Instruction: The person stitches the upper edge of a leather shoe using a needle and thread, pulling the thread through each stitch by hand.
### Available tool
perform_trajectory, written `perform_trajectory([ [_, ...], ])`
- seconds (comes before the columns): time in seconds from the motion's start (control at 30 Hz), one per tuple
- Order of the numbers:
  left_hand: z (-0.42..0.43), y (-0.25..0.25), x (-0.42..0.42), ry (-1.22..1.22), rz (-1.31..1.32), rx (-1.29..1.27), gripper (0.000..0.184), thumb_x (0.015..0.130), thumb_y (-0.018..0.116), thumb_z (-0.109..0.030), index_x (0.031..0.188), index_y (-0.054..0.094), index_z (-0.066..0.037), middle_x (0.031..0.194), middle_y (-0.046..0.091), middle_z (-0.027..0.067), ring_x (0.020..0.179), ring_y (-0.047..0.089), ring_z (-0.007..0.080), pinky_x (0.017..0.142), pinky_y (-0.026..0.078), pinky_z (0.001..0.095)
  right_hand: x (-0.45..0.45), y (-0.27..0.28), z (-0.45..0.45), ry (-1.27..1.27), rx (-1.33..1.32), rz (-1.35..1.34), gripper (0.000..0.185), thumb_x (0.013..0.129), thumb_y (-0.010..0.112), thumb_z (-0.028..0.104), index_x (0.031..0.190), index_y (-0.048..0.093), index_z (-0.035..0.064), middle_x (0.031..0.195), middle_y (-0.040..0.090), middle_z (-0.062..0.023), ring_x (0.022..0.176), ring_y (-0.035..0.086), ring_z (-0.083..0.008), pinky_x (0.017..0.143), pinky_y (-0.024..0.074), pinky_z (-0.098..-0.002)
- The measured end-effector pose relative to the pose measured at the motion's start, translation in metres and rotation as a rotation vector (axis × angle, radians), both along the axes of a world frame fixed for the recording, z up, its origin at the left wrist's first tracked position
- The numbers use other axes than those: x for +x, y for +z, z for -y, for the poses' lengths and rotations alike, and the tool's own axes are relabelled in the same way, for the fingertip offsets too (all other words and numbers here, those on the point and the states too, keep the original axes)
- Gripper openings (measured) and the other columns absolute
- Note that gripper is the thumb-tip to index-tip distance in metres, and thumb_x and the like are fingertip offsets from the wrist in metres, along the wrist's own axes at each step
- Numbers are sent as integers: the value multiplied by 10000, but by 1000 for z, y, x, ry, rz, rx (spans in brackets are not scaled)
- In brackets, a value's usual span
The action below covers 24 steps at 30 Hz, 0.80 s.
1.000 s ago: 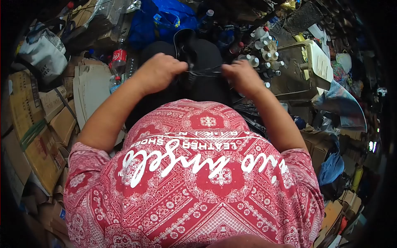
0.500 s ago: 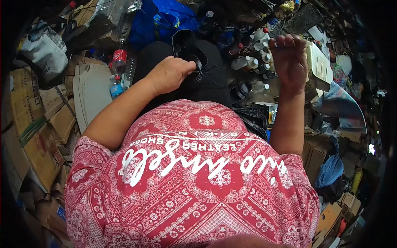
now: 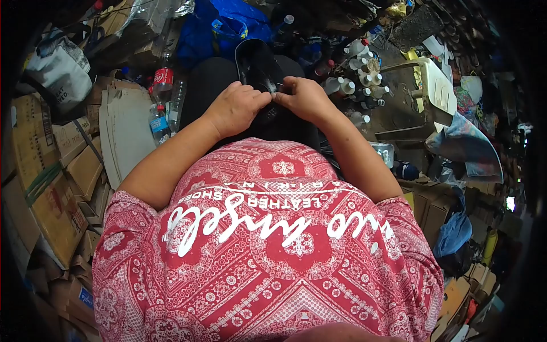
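A black shoe rests on my lap, its rounded end pointing away from me. My left hand grips its near part, with thumb and fingers pressed together at the edge. My right hand has come up against the other side, finger and thumb pinched close to the left thumb. What the right fingertips hold is too small and dark to make out. Part of the shoe lies hidden under both hands. Dark trousers lie beneath it.
Several white-capped bottles stand ahead to the right, near a worn cream plastic stool. Plastic bottles stand at left by flat boards and cardboard. A blue bag lies ahead.
My right hand has come down and inward from its raised place at the right to the shoe, its fingers now pinched. My left hand stays on the shoe, barely moved.
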<state>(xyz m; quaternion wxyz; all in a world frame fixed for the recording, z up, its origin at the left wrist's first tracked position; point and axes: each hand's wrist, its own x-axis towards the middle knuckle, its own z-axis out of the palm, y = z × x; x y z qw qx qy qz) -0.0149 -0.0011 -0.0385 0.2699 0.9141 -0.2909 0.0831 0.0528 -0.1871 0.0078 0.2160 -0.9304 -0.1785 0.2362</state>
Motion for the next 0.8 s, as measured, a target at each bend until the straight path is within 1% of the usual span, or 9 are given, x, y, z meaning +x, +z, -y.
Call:
perform_trajectory([
  [0.27,-35,8,-26,37,4,156,177,765,556,-30,932,563,-88,768,553,68,792,551,258,750,388,376,-5,-3,-4,5,-44,71,326,756,647,343,953,653,83,886,679,-116,926,627,-317,822,404,-457],
  [0.37,-83,17,-55,278,-46,147,147,772,540,-24,901,582,-79,781,588,92,766,563,287,727,412,395,-5,-2,-2,8,-46,59,335,753,648,347,952,647,77,915,677,-116,927,622,-327,824,399,-463],
  [0.47,-108,36,-68,405,-255,-146,45,821,590,-34,864,597,-46,763,612,59,695,582,208,667,435,327,-3,-11,3,34,-10,89,334,787,652,349,971,653,70,903,671,-119,891,636,-278,810,425,-404],
  [0.57,-93,70,-59,365,-495,-874,87,876,641,-104,869,601,-27,811,584,-29,782,532,63,692,430,244,7,-13,16,-39,656,-148,340,904,595,314,1081,653,30,915,627,-50,830,576,-126,769,442,-245],
  [0.63,-82,81,-41,202,-487,-1077,127,879,651,-149,873,599,-34,808,589,3,779,567,96,713,450,247,5,39,20,-214,849,-379,361,946,539,292,1159,612,10,916,605,-30,795,544,-123,758,443,-258],
  [0.7,-52,82,-21,-44,-440,-1265,160,882,651,-185,876,594,-35,804,587,21,784,582,119,716,466,264,10,57,33,-13,1319,-609,389,974,488,295,1228,561,9,869,584,-34,771,511,-111,747,438,-254],
  [0.73,-45,82,-16,-298,-385,-1425,194,884,650,-220,878,589,-36,800,585,40,788,598,141,720,483,282,0,73,38,-59,1348,-592,411,988,451,295,1277,515,10,788,574,-23,705,493,-86,664,427,-233],
  [0.77,-45,84,-20,-297,-380,-1430,194,884,650,-220,878,589,-36,800,585,40,788,598,141,720,483,282,-1,75,47,-55,1342,-593,411,988,451,295,1277,515,10,788,574,-23,705,493,-86,664,427,-233],
  [0.8,-44,89,-26,-351,-677,-1493,219,885,643,-249,873,585,-38,798,585,56,802,607,169,725,496,307,1,75,63,-2,1213,-596,405,989,447,296,1268,527,12,746,561,-11,671,482,-72,620,408,-216],
])
